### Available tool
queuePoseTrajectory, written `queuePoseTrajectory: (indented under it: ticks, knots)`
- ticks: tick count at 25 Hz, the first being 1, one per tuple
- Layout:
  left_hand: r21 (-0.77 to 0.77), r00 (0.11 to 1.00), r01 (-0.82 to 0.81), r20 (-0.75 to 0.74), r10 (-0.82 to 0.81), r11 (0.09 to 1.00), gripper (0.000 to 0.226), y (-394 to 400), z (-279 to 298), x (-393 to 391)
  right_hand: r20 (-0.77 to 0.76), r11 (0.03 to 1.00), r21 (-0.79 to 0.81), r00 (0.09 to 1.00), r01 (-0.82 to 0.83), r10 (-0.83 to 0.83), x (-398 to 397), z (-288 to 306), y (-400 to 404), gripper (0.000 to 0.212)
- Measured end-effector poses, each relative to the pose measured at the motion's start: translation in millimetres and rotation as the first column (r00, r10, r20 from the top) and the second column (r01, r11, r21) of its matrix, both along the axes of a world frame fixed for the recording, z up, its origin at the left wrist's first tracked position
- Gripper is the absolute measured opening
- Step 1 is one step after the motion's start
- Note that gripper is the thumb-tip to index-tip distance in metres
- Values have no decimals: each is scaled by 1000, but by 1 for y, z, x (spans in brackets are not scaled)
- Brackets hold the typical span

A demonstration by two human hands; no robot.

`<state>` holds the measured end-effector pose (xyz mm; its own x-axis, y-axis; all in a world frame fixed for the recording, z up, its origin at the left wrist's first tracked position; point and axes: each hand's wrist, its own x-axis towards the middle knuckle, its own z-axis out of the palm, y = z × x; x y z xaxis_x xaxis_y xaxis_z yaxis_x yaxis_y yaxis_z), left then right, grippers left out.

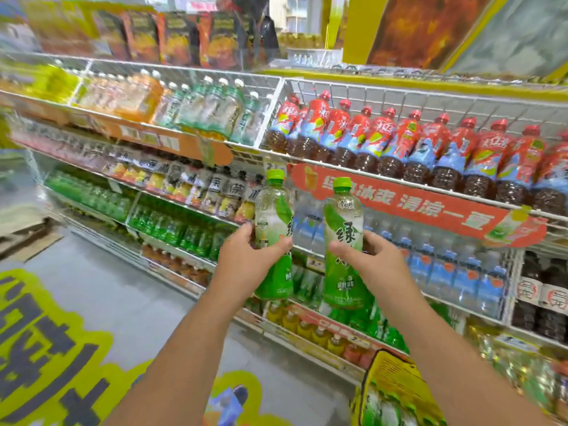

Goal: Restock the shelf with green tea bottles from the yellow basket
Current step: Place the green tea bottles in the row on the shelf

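Green-capped and clear-walled, the left bottle (273, 238) stands upright in the left hand (246, 256), whose thumb and fingers wrap its waist, cap and base both free. Just beside it, the right bottle (344, 244) sits likewise in the right hand (375, 256), gripped mid-label. Both are held up before the shelf (307, 250), well above the yellow basket (396, 382) at lower right. Full plastic bottles like these probably feel moderately heavy and stiff, with slick film labels, so a waist hold seems soundest
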<state>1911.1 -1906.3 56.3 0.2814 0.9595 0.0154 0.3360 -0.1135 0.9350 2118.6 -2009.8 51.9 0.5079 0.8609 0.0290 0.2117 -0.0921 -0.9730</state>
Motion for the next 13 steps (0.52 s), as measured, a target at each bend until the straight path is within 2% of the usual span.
queuePoseTrajectory:
  ticks: [2,3,5,7,8,10,11,13]
  knots:
    - [22,1000,-8,20,8,1000,53,22,11,-38,-39,999,41,999,-30,32,-35,10,30,29]
    - [35,1000,-20,14,19,999,53,33,14,-55,-44,997,52,998,-51,53,-50,13,46,31]
    - [36,999,-48,0,48,998,77,52,20,-84,-42,995,50,995,-91,93,-79,19,75,45]
    - [39,996,-92,25,91,995,94,71,24,-109,-53,992,46,992,-116,119,-101,24,103,43]
    - [22,992,-115,46,114,993,86,84,25,-121,-58,990,53,989,-132,135,-112,26,118,36]
    - [9,987,-151,64,150,989,50,111,25,-141,-68,979,82,979,-185,190,-130,27,149,27]
    - [17,982,-175,70,174,984,38,124,24,-148,-63,973,96,974,-211,217,-137,27,165,24]
    - [5,971,-224,89,222,975,32,150,23,-158,-53,960,115,963,-257,264,-153,29,201,19]
